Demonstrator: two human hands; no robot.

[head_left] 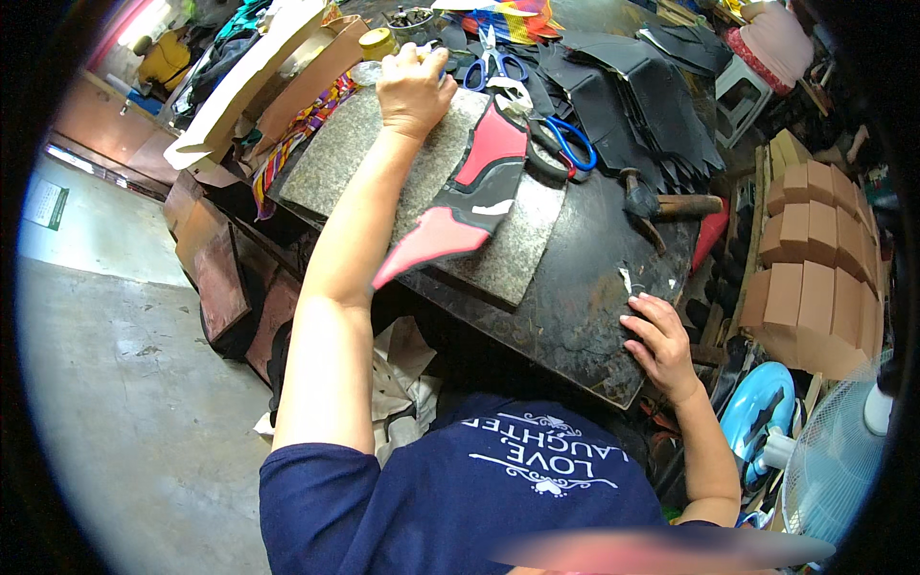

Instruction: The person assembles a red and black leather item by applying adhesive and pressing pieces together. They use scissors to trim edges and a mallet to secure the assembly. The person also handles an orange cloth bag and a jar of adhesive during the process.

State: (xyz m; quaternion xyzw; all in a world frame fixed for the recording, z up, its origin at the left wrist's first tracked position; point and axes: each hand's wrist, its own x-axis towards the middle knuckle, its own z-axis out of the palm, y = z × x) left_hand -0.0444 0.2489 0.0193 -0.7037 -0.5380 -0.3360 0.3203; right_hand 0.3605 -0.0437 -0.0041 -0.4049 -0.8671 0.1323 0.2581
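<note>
Near jar (378, 43), scissors (492, 59): left fingers (433, 63) curled, hold unclear; right fingers (656, 313) spread on bench (575, 287), hammer (650, 205) beyond.

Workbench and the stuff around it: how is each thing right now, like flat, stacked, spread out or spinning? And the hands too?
Left hand: fingers curled; can't tell what's in them.
Right hand: fingers spread at the bench edge.
Red-black piece: lying on the slab.
Slab: lying on the bench.
Scissors: lying down, handles apart.
Hammer: lying on its side.
Black sheets: piled up.
Brown boxes: stacked.
Fan: can't tell if it's spinning.
</note>
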